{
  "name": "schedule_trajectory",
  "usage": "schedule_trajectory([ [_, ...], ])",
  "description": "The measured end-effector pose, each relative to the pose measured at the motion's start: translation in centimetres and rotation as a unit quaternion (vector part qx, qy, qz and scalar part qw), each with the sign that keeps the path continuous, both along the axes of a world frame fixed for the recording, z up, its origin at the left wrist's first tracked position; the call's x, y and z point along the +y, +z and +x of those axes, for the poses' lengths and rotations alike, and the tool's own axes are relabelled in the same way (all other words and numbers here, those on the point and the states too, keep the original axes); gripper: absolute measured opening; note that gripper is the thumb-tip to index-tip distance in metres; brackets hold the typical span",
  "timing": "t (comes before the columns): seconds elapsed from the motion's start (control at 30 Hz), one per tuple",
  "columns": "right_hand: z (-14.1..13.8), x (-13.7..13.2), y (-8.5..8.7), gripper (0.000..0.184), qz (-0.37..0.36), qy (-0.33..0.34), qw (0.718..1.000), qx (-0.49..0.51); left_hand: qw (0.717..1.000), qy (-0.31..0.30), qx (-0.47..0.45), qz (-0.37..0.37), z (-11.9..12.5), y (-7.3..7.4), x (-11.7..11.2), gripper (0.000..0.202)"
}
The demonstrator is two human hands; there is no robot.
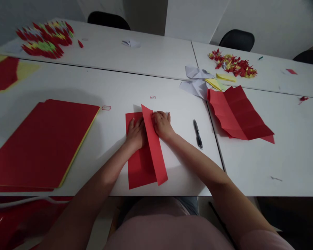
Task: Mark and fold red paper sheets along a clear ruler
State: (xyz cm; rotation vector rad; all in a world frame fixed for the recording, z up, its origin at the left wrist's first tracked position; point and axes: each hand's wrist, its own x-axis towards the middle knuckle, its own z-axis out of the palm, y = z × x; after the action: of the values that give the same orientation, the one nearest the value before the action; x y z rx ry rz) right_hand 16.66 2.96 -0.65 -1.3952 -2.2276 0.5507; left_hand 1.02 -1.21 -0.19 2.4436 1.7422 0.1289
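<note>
A sheet of red paper [142, 166] lies before me on the white table, with its right part folded up into a raised flap [155, 152]. My left hand [137, 133] rests on the flat part of the sheet, fingers spread, their tips partly hidden by the flap. On the flap's other side, my right hand [162, 125] has its fingers bent around the upper edge of the paper. A black pen [197, 133] lies to the right of my right hand.
At left lies a stack of large red and yellow sheets [47, 142]. Creased red paper [240, 114] lies at right, beside white and yellow folded pieces [197, 83]. Small folded paper heaps sit farther back, at left [45, 38] and right [233, 64]. Black chairs [237, 40] stand behind.
</note>
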Motion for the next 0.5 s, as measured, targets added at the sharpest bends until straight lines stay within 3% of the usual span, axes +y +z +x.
schedule_trajectory([
  [0.5,-0.6,2.1,-0.2,0.042,0.001,-0.047,0.999,0.0,1.0,-0.005,0.009,0.025,0.1,-0.2,0.2,0.053],
])
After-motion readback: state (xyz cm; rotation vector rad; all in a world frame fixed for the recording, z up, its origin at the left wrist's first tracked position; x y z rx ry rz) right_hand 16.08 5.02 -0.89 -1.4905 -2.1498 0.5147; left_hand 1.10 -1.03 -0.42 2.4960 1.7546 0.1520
